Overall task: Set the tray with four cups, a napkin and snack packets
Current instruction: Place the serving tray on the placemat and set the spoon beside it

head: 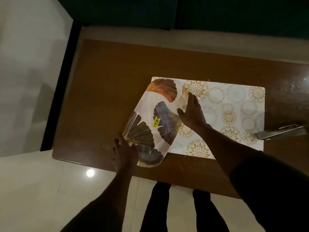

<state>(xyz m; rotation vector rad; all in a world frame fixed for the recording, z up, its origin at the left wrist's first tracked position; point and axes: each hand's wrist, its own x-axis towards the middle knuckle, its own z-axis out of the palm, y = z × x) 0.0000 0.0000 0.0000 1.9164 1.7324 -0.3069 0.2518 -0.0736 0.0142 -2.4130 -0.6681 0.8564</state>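
Fingers [117,141] of the left hand [124,154] curl on the near end of the tray [150,121]; right hand [192,113] grips its far side. Tray's empty, half on the placemat [234,106] on the table [108,81]. I'd square it flat on the mat before loading cups.

- tray [147,114]: smooth and glossy, looks like hard plastic; white ground with printed fan-shaped leaves lined in shiny gold; light glints along its rim
- price sticker [156,121]: yellow paper or film, flat on the tray's face
- placemat [234,104]: smooth sheet with a faint sheen; white with printed gold and grey roundels; whether plastic or coated paper cannot be told
- desk [117,72]: brown wood-look top, polished; soft reflections show, with small pale specks on it
- floor [33,181]: pale tiles, highly glossy; a lamp mirrors in them as a bright spot
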